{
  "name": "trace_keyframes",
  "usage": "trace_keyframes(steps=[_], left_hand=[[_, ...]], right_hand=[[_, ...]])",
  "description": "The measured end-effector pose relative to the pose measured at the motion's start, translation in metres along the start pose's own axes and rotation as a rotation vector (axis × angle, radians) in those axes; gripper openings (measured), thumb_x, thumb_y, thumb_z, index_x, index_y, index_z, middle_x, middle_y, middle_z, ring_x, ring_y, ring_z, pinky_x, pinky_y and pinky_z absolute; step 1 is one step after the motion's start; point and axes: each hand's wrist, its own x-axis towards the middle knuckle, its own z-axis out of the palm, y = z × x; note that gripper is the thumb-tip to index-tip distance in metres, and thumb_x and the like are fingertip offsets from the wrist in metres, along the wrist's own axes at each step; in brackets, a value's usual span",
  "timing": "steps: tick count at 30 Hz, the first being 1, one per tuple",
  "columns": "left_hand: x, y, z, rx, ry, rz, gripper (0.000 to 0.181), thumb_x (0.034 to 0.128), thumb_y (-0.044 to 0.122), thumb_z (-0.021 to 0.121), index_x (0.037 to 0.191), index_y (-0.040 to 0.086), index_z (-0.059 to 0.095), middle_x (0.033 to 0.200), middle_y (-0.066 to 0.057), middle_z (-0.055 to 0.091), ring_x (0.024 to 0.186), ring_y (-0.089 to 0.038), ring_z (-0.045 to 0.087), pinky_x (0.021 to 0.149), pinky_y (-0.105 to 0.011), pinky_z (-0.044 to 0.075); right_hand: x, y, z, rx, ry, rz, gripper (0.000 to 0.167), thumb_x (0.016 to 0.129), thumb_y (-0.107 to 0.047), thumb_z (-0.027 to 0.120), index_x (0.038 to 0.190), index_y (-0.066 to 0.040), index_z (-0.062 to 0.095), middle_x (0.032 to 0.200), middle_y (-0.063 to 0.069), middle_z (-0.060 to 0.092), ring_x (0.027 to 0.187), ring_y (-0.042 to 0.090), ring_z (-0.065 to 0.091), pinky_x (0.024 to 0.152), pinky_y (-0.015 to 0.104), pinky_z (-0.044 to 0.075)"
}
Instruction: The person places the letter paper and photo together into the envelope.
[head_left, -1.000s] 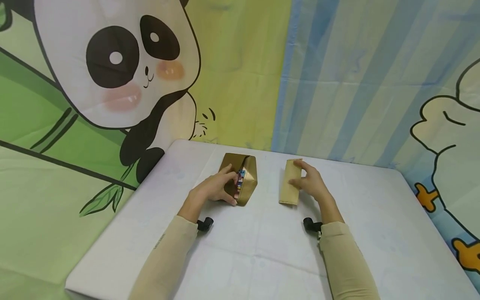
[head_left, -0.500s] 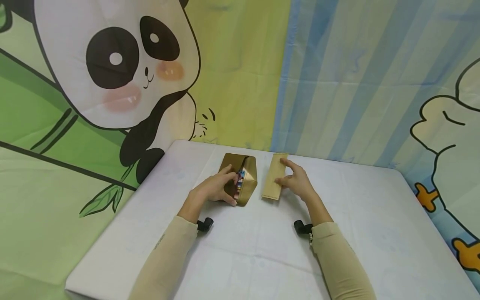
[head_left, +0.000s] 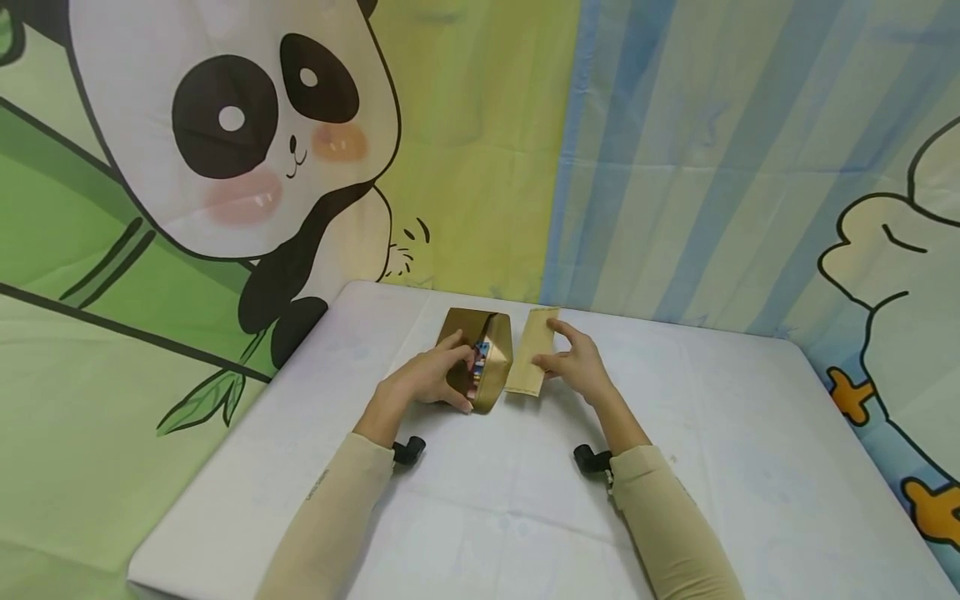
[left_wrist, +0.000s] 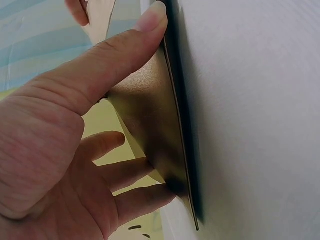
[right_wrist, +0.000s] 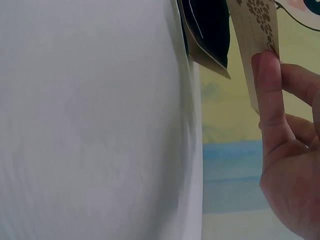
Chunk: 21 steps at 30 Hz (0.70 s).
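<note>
The right hand (head_left: pixel 576 365) pinches a tan strip (head_left: pixel 528 354) above the table (head_left: pixel 517 508). Just left of the strip, the left hand (head_left: pixel 429 377) grips the open gold case (head_left: pixel 498 363); the colourful thing (head_left: pixel 482 354) in its mouth is too small to name. The step seems to be bringing strip to case; next calls for lining both up.

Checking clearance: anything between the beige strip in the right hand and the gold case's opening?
Yes: the right panel of the gold case, lying between opening and beige strip. Nothing else visible in that gap. The left hand grips the case from the other side.
</note>
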Motion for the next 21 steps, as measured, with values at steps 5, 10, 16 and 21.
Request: trace_keyframes(steps=[5, 10, 16, 21], left_hand=[[0.0, 0.0, 0.0, 0.003, 0.002, 0.005, 0.061, 0.0704, 0.043, 0.096, 0.114, 0.026, 0.057, 0.175, -0.015, 0.01, 0.149, -0.048, 0.039, 0.106, -0.06, 0.047], [0.001, -0.001, 0.0, 0.015, 0.005, -0.005, 0.06, 0.0711, 0.044, 0.095, 0.114, 0.028, 0.056, 0.176, -0.013, 0.011, 0.147, -0.047, 0.042, 0.105, -0.059, 0.048], [0.002, -0.001, 0.0, 0.018, 0.002, -0.021, 0.06, 0.0716, 0.044, 0.095, 0.115, 0.028, 0.056, 0.176, -0.011, 0.011, 0.147, -0.047, 0.043, 0.106, -0.061, 0.047], [0.002, 0.0, 0.0, 0.02, -0.003, -0.021, 0.061, 0.072, 0.044, 0.095, 0.116, 0.027, 0.057, 0.176, -0.012, 0.011, 0.147, -0.047, 0.043, 0.106, -0.062, 0.047]], right_hand=[[0.003, -0.001, 0.012, -0.019, -0.036, -0.014, 0.087, 0.089, -0.006, 0.081, 0.162, -0.012, 0.033, 0.105, 0.025, 0.077, 0.079, 0.025, 0.079, 0.079, 0.042, 0.062], [0.007, -0.001, 0.025, -0.055, -0.082, -0.006, 0.092, 0.088, -0.005, 0.082, 0.164, -0.012, 0.029, 0.105, 0.024, 0.077, 0.078, 0.023, 0.078, 0.077, 0.045, 0.059], [0.011, -0.004, 0.038, -0.081, -0.118, 0.011, 0.096, 0.088, -0.001, 0.08, 0.165, -0.011, 0.024, 0.128, 0.026, 0.07, 0.079, 0.024, 0.078, 0.08, 0.044, 0.062], [0.013, -0.008, 0.046, -0.113, -0.112, 0.01, 0.095, 0.087, 0.0, 0.082, 0.164, -0.01, 0.027, 0.157, 0.02, 0.05, 0.078, 0.022, 0.078, 0.076, 0.044, 0.06]])
